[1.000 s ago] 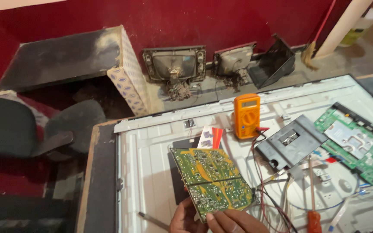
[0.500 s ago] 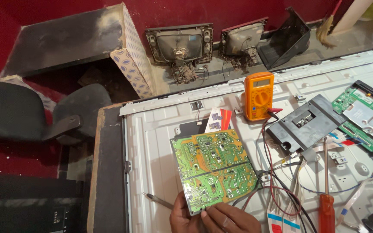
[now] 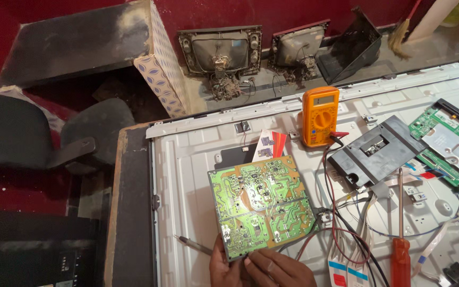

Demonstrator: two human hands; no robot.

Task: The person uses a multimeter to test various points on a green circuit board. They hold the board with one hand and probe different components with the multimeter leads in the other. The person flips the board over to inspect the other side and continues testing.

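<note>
Green circuit board: solder side up, tan patch at its centre, tilted off the white metal back panel; I hold it by its near edge, well in front of the orange multimeter
Left hand: I grip the board's near left corner, thumb on the edge, fingers clenched under it
Right hand: fingers pinched on the board's near edge, just right of the left hand
Step in hand: I judge this to be inspection of the board's solder tracks, board lifted clear of the panel
Next move calls for: a steady hold and slack in the red and black wires running right of the board toward the multimeter
Thin probe: lies on the panel, just left of the board's near corner
Red-handled screwdriver: lies on the panel, well right of the board
Second green board: far right of the multimeter, flat on the panel
</note>
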